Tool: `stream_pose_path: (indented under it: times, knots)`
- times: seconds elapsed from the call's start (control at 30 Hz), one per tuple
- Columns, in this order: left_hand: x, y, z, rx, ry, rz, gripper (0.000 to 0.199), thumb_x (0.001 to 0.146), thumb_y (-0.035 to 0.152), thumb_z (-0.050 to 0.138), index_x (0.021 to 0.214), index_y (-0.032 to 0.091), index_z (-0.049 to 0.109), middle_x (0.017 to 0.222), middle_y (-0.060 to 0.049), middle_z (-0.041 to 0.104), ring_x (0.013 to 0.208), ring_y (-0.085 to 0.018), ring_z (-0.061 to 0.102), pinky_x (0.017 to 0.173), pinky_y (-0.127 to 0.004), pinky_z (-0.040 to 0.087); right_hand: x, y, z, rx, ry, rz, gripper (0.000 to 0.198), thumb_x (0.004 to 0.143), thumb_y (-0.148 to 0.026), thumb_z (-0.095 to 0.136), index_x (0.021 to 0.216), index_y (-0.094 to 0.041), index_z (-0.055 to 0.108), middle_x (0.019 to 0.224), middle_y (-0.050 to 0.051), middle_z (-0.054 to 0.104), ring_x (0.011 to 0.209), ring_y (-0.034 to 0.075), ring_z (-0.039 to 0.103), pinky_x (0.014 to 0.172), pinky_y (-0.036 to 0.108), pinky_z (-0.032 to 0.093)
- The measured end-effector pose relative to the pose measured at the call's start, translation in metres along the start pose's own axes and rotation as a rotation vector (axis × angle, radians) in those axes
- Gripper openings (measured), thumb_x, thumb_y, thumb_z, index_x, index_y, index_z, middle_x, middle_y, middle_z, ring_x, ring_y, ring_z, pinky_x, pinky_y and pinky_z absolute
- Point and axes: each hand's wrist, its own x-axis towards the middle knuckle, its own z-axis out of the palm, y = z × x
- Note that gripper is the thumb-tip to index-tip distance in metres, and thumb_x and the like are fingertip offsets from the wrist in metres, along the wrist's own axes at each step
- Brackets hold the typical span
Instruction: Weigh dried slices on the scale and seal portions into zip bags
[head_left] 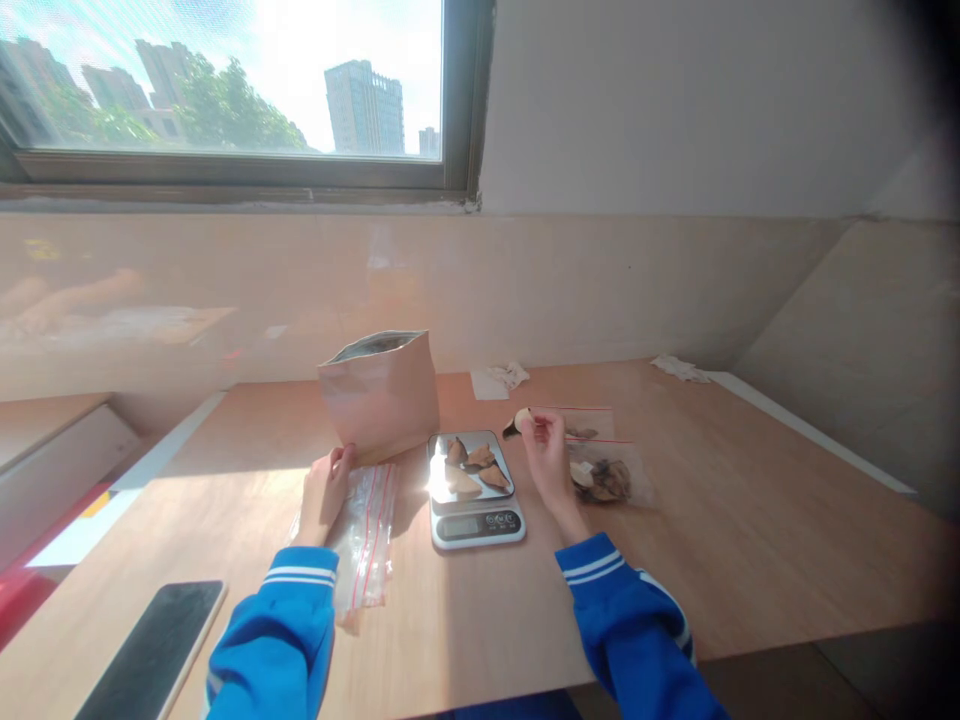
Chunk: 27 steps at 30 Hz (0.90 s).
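Observation:
My right hand is closed in a pinch on a small dried piece, pale with a dark end, raised to the right of the scale. Several brown, wedge-like dried pieces lie on the metal plate of a white kitchen scale; its display is unreadable. My left hand has curled fingers at the lower left corner of an upright kraft pouch, whose top gapes. Its fingertips are partly hidden. Flat clear zip bags with red seal lines lie beside and partly under this hand.
A clear zip bag with dark dried pieces lies right of the scale, another zip bag behind it. A phone lies front left. Crumpled tissue and white scraps sit near the wall under the window.

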Motion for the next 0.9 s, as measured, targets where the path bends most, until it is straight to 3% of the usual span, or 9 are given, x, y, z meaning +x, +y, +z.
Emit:
stream_pose_path:
  times: [0.13, 0.3, 0.4, 0.63, 0.9]
  knots:
    - [0.0, -0.001, 0.001, 0.035, 0.022, -0.006, 0.045, 0.091, 0.052, 0.032, 0.073, 0.019, 0.057, 0.076, -0.007, 0.066, 0.075, -0.021, 0.059, 0.07, -0.03, 0.041, -0.021, 0.022, -0.021, -0.058, 0.006, 0.004, 0.037, 0.084, -0.054, 0.052, 0.1, -0.02, 0.045, 0.093, 0.009, 0.062, 0.078, 0.021, 0.06, 0.071, 0.038, 0.051]
    - [0.001, -0.004, 0.002, -0.115, 0.118, -0.07, 0.045, 0.086, 0.056, 0.043, 0.103, 0.018, 0.061, 0.103, -0.011, 0.068, 0.092, -0.024, 0.064, 0.077, -0.033, 0.047, -0.029, 0.021, -0.033, -0.128, -0.09, 0.002, 0.032, 0.088, -0.051, 0.046, 0.099, -0.021, 0.047, 0.085, 0.006, 0.062, 0.068, 0.019, 0.059, 0.064, 0.033, 0.05]
    - [0.0, -0.005, 0.001, -0.157, 0.201, -0.064, 0.049, 0.084, 0.058, 0.047, 0.111, 0.019, 0.058, 0.11, -0.011, 0.066, 0.099, -0.025, 0.062, 0.079, -0.034, 0.049, -0.031, 0.02, -0.033, -0.186, -0.144, -0.033, 0.03, 0.089, -0.05, 0.045, 0.096, -0.021, 0.05, 0.082, 0.005, 0.062, 0.067, 0.019, 0.057, 0.065, 0.033, 0.049]
    - [-0.005, 0.004, -0.002, -0.157, 0.347, 0.02, 0.048, 0.084, 0.056, 0.051, 0.114, 0.019, 0.054, 0.114, -0.009, 0.062, 0.102, -0.023, 0.06, 0.089, -0.037, 0.046, -0.036, 0.02, -0.028, -0.263, -0.229, -0.161, 0.028, 0.093, -0.045, 0.044, 0.097, -0.021, 0.058, 0.088, 0.007, 0.064, 0.073, 0.02, 0.057, 0.073, 0.036, 0.048]
    - [-0.008, 0.006, -0.004, -0.176, 0.507, 0.108, 0.042, 0.087, 0.054, 0.047, 0.102, 0.016, 0.058, 0.098, -0.008, 0.061, 0.087, -0.02, 0.058, 0.081, -0.034, 0.048, -0.036, 0.023, -0.027, -0.336, -0.143, -0.186, 0.026, 0.092, -0.037, 0.046, 0.102, -0.019, 0.062, 0.095, 0.009, 0.061, 0.088, 0.022, 0.058, 0.081, 0.037, 0.048]
